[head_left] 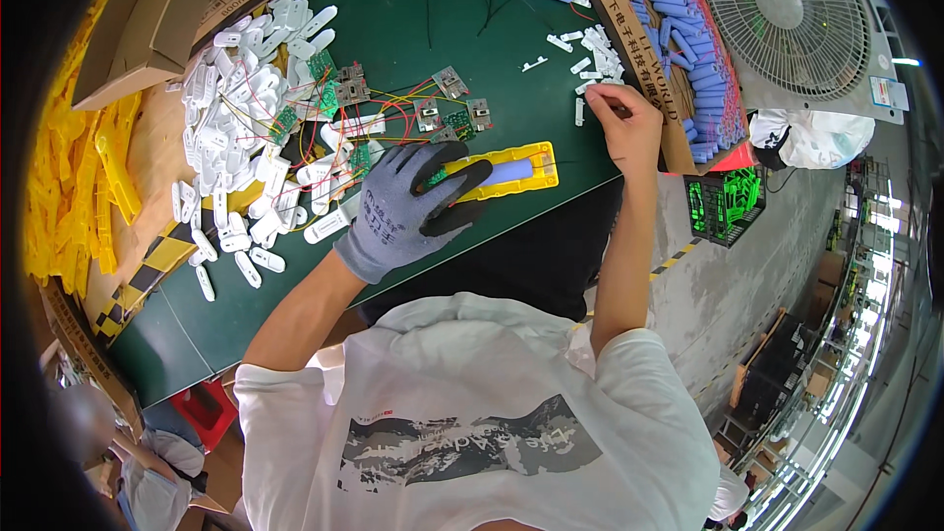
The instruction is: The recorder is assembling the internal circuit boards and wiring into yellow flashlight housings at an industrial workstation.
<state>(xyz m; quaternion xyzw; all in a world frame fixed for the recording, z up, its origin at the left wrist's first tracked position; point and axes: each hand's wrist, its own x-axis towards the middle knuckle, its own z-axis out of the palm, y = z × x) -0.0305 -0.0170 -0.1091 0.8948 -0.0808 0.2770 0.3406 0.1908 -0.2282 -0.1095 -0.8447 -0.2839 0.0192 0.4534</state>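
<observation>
My left hand (pixel 403 202), in a grey glove with dark fingertips, is closed around the left part of a yellow plastic housing (pixel 544 165). A blue-purple cylindrical battery cell (pixel 509 172) lies inside this housing, and a bit of green circuit board shows by the gloved fingers. My bare right hand (pixel 631 128) is at the right, its thumb and forefinger pinched together beside a pile of small white plastic pieces (pixel 602 51). Whatever sits in that pinch, if anything, is too small to make out.
White oval covers (pixel 221 103) heap up at the left, beside wired circuit boards (pixel 352 87). Yellow housings (pixel 118 167) and an open carton (pixel 147 25) lie beyond. A cardboard box (pixel 629 25) of battery cells and a fan (pixel 787 15) stand at the right.
</observation>
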